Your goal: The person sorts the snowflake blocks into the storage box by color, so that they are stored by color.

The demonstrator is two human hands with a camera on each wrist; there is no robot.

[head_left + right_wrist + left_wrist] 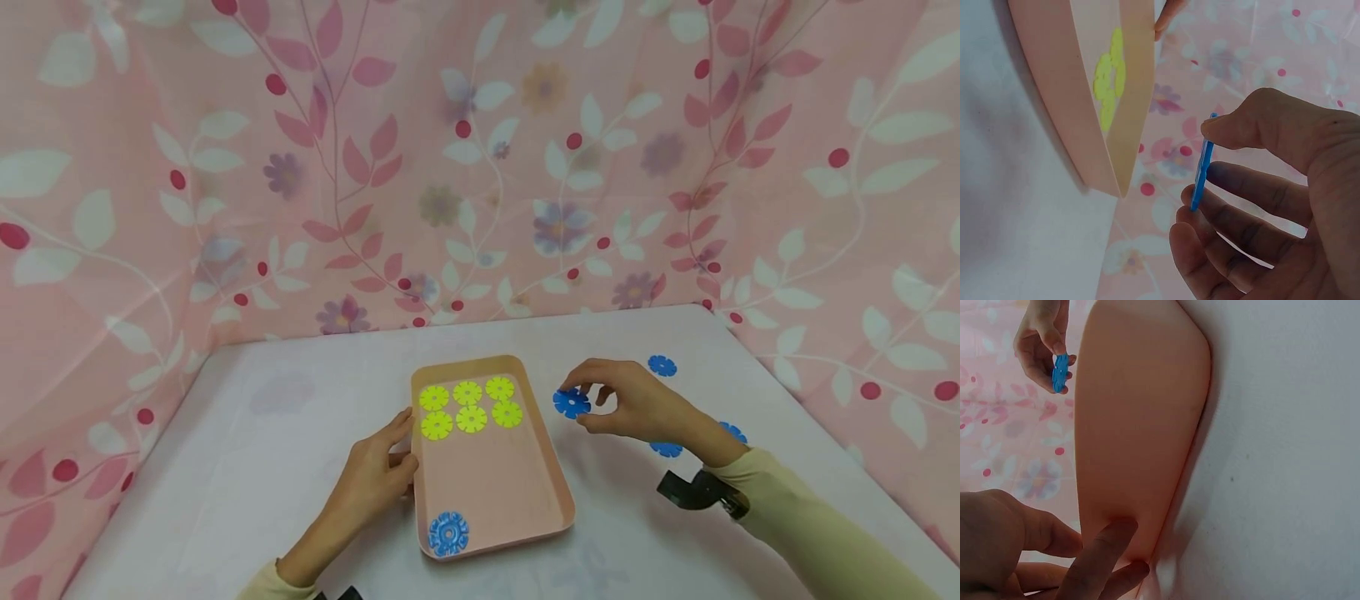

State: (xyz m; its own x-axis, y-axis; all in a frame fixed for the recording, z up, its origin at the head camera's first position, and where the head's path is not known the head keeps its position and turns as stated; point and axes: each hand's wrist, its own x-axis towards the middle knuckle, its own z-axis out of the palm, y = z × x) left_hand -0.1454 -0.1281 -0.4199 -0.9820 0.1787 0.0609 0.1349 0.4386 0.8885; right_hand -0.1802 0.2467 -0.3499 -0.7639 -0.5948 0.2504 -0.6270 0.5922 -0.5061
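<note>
My right hand [637,404] pinches a blue notched plastic disc [572,403] by its edges, just above and beyond the tray's right rim. In the right wrist view the blue disc [1202,165] stands edge-on between thumb and fingertips. The left hand [372,467] rests against the left side of a shallow pink tray [495,492]; in the left wrist view its fingers [1100,553] touch the outer wall. Several yellow-green notched discs [471,418] lie in two rows at the tray's far end. Another blue disc [448,533] sits in its near left corner.
On the white tabletop [285,433], to the right, lie more blue discs: one farther back [662,365], another [666,449] partly hidden under the right hand, and a third [733,432] behind the wrist. A pink floral cloth [480,208] hangs around the table.
</note>
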